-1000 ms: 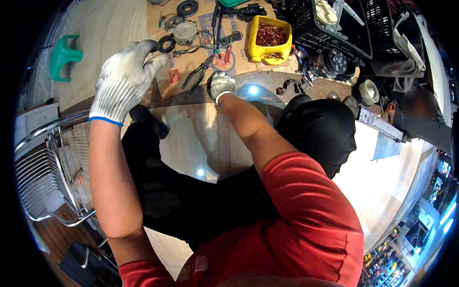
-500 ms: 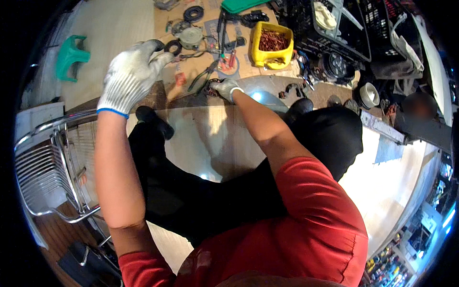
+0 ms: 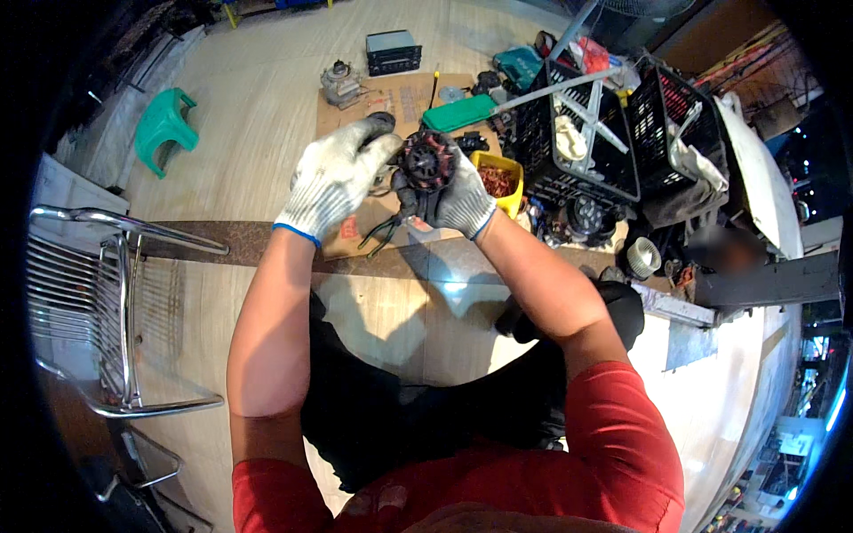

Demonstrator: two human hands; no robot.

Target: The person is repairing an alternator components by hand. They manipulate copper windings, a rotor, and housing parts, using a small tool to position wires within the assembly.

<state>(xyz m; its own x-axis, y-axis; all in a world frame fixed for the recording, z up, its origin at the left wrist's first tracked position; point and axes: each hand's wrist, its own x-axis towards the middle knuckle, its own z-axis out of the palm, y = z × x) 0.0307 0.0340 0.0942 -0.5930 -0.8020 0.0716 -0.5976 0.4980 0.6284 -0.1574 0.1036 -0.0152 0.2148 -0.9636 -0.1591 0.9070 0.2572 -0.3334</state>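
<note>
My right hand (image 3: 464, 194), in a white knit glove, is closed round a round dark motor part with reddish windings (image 3: 428, 162). It holds the part up above the cardboard, with its round face turned upward. To the left of the part is my left hand (image 3: 342, 164), gloved too, with dark fingertips. Its fingers are bent and apart from the thumb, close to the part's left edge; whether the thumb touches it I cannot tell. Below the hands, pliers (image 3: 380, 235) with dark green handles lie on the cardboard (image 3: 342, 242).
A yellow cut-open container (image 3: 508, 202) holds copper-coloured scraps, beside a green case (image 3: 458, 113). Black crates (image 3: 582, 182) stand at the right. A metal motor housing (image 3: 340, 84) and a boxy black unit (image 3: 394, 53) lie farther off. Leftward are a green stool (image 3: 166, 129) and a metal chair (image 3: 124, 311).
My right hand has lifted the motor part off the cardboard's near edge. Both hands have come together in front of me, and the view has tipped up to show more floor.
</note>
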